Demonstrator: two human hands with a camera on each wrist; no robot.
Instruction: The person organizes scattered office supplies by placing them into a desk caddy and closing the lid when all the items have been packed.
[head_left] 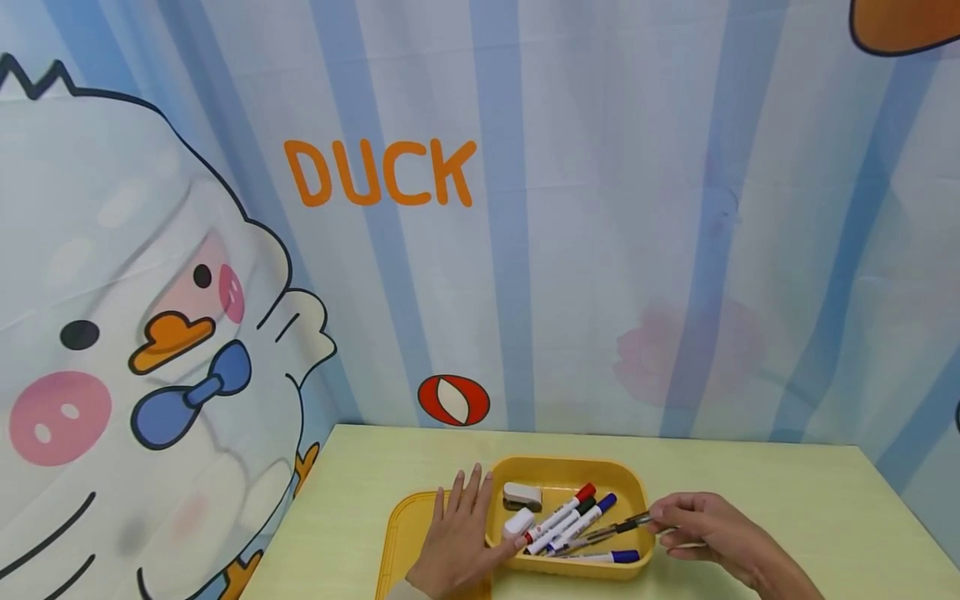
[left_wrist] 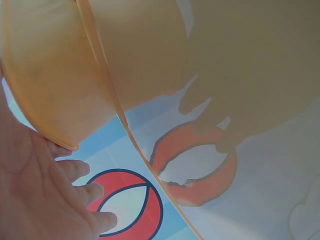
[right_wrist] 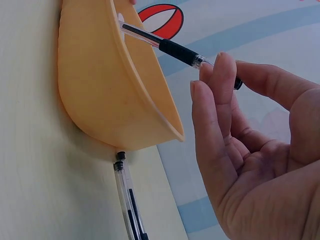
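A yellow plastic box (head_left: pixel 573 568) sits on the table with several markers (head_left: pixel 564 527), a white-topped stapler (head_left: pixel 522 496) and a white eraser-like block (head_left: pixel 518 523) inside. My right hand (head_left: pixel 708 533) pinches one end of a clear pen with a black grip (right_wrist: pixel 177 51) between thumb and fingers. The pen's other end slants down into the box, over its right rim. Fingers spread and straight, my left hand (head_left: pixel 467 533) lies along the box's left side, its thumb at the near left rim. Under this hand is a flat yellow lid (head_left: pixel 397 542), partly covered.
In the right wrist view, clear pens with black ends (right_wrist: pixel 129 200) lie on the table (right_wrist: pixel 30 150) beside the box. A printed duck curtain (head_left: pixel 600 250) hangs behind the table.
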